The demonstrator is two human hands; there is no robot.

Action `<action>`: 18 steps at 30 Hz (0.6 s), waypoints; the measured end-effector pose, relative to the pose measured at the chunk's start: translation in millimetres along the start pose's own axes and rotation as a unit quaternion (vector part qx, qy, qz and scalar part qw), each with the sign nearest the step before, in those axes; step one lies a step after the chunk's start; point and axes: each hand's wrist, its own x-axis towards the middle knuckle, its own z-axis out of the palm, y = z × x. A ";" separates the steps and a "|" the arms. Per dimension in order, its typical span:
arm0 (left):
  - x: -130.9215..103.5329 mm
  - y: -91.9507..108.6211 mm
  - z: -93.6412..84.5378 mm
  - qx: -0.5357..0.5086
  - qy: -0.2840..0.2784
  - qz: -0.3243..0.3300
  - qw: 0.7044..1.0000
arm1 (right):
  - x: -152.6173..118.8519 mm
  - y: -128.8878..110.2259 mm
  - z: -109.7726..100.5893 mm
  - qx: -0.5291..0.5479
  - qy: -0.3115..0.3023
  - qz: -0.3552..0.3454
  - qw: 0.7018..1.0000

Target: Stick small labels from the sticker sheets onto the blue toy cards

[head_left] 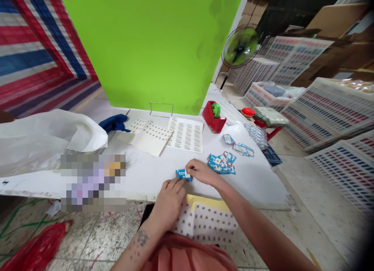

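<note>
A small blue card with white "TOY" lettering lies on the white table near its front edge. My left hand rests flat with its fingertips at the card's lower edge. My right hand pinches a small white sticker at the card's right side, thumb and forefinger together. To the right, a loose pile of similar blue cards bears white stickers. Further back are more cards, stacked and fanned. A sheet with rows of small dark-printed labels lies across my lap.
Label sheets and a cream backing sheet lie behind the hands. A red tape dispenser stands near the green board. White plastic and a dark blue cloth-like item are left. Crates and a fan stand right.
</note>
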 end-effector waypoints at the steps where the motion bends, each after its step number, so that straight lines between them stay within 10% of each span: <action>1: 0.3 0.3 -0.2 0.001 -0.001 0.001 1.000 | 0.3 -0.2 0.3 -0.001 0.000 0.001 1.000; 18: 4.0 3.8 4.8 0.047 0.009 0.010 0.999 | 5.8 3.5 3.7 -0.024 -0.012 0.012 1.000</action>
